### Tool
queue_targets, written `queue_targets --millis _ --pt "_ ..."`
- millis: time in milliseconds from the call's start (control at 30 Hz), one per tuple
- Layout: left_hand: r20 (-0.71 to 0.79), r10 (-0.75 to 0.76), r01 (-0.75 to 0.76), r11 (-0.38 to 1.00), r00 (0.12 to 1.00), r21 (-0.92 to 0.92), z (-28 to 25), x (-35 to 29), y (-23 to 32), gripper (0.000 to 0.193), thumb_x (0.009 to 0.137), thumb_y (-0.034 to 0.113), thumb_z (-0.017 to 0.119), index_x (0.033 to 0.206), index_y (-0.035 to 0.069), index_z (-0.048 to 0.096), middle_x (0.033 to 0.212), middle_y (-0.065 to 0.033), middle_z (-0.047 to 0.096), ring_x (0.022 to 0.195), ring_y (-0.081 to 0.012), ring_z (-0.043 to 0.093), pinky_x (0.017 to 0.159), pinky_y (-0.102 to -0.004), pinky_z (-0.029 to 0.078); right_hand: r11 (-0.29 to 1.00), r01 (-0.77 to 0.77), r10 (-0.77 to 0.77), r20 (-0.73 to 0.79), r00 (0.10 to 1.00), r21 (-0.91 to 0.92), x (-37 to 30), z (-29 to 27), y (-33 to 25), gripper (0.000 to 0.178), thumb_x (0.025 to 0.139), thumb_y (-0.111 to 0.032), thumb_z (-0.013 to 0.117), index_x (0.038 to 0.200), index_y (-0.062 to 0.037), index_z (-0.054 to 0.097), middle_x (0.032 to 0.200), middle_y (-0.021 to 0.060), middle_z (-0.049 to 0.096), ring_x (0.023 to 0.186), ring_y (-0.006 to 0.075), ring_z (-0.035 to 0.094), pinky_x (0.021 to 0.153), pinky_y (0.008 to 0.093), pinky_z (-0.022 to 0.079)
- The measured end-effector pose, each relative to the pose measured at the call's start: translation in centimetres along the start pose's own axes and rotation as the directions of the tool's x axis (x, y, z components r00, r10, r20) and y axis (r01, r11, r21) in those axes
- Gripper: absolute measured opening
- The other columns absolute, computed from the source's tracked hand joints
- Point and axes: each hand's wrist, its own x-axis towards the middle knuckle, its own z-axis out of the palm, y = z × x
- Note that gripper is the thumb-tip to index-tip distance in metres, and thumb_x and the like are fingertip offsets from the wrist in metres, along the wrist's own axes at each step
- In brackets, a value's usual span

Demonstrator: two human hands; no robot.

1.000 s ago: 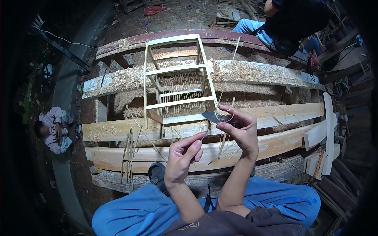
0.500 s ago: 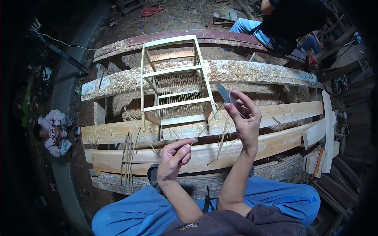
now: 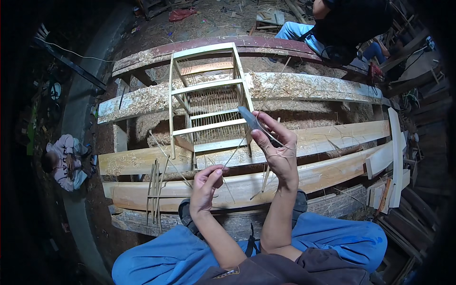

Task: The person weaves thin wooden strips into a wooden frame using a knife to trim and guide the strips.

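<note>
My left hand (image 3: 204, 191) is closed, thumb and forefinger pinching a thin wooden strip (image 3: 233, 156) that slants up and away to the right. In my right hand (image 3: 281, 154) is a knife, its wide grey blade (image 3: 248, 117) pointing up and left. A pale curl of shaving hangs around the right-hand fingers; the knife's handle is mostly hidden in the palm. Just beyond both hands stands a slatted wooden cage (image 3: 209, 128) with thin upright bars and pale rails. The blade overlaps its right side in view; I cannot tell whether they touch.
Long planks (image 3: 332, 137) run across in front of me, the farther white one (image 3: 308, 88) strewn with shavings. Several thin sticks (image 3: 154, 190) lie at the left. Offcut boards (image 3: 394, 161) lean at the right. One person (image 3: 66, 161) sits far left, another (image 3: 354, 28) back right.
My right hand with the knife has moved left and slightly down, bringing the blade nearer the cage. My left hand has shifted slightly left, still pinching the strip.
</note>
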Motion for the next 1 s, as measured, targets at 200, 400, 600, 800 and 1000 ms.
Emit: queue_targets --millis 200,400,600,800,1000 --pt "-0.069 0.101 -0.081 0.964 0.992 0.252 2.2 0.7 0.8 0.023 0.095 0.015 0.062 0.111 -0.001 0.067 0.084 0.0018 0.061 0.073 -0.0045 0.047 0.069 -0.0208 0.040 0.995 -0.087 0.087 -0.011 0.996 -0.054 -0.1 0.1 0.4 0.043 0.086 -0.013 0.074 0.124 0.0026 0.061 0.109 0.0073 0.067 0.100 0.0129 0.064 0.083 0.0231 0.050" --pt "-0.073 0.173 -0.154 0.964 0.982 0.216 6.1 0.7 2.4 0.027 0.096 0.019 0.062 0.114 -0.001 0.065 0.084 0.0018 0.059 0.073 -0.0046 0.048 0.066 -0.0198 0.040 0.993 -0.088 0.094 0.077 0.993 -0.083 -0.5 0.6 2.0 0.039 0.085 -0.015 0.075 0.120 0.0016 0.065 0.104 0.0102 0.067 0.095 0.0139 0.065 0.079 0.0247 0.051" --pt "-0.164 0.228 -0.188 0.955 0.960 0.227 6.7 0.2 2.6 0.022 0.094 0.013 0.065 0.110 -0.002 0.068 0.087 -0.0003 0.066 0.070 -0.0035 0.051 0.061 -0.0198 0.041 0.982 -0.016 0.042 0.132 0.990 -0.189 -0.9 0.6 1.6 0.037 0.084 -0.016 0.076 0.117 0.0002 0.067 0.092 0.0083 0.068 0.081 0.0110 0.064 0.067 0.0247 0.050" --pt "-0.209 0.247 -0.185 0.943 0.946 0.278 3.9 -1.2 3.4 0.023 0.092 0.016 0.067 0.111 0.001 0.069 0.069 0.0061 0.055 0.054 0.0008 0.035 0.045 -0.0184 0.023 0.982 -0.069 0.029 -0.222 0.975 -0.175 0.1 -1.7 -0.9 0.036 0.089 -0.020 0.071 0.119 -0.0023 0.066 0.096 0.0072 0.068 0.081 0.0116 0.063 0.064 0.0218 0.048" --pt "-0.149 0.161 -0.150 0.985 0.976 0.080 4.9 -1.3 4.1 0.033 0.096 0.016 0.061 0.124 -0.001 0.061 0.070 0.0050 0.047 0.055 -0.0012 0.035 0.046 -0.0172 0.025 0.976 -0.165 0.156 -0.076 0.985 -0.142 -0.8 -2.7 -1.2 0.040 0.089 -0.022 0.072 0.123 -0.0021 0.064 0.103 0.0088 0.069 0.086 0.0101 0.063 0.070 0.0232 0.050"
